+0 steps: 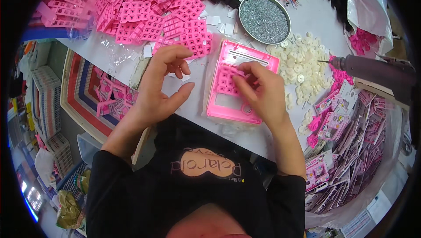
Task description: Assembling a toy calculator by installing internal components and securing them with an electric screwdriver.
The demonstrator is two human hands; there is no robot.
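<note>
A pink plastic casing (235,114) lies on the table in front of me, with a window near its top and a round opening at its lower right. In its middle sits a pink rubber keypad (226,82) with rows of square buttons. My right hand (262,89) bends over the casing, thumb and fingers closed at the keypad's right edge; the fingertips are partly hidden. To the left of the casing my left hand (164,84) hangs in the air, thumb and fingers apart, holding nothing.
Beyond my left hand lies a heap of pink keypads (151,12). A round tin of small screws (265,19) stands behind the casing, beside loose white discs (302,64). A dark electric screwdriver (368,69) juts in from the right, above a bag of printed pink panels (357,154).
</note>
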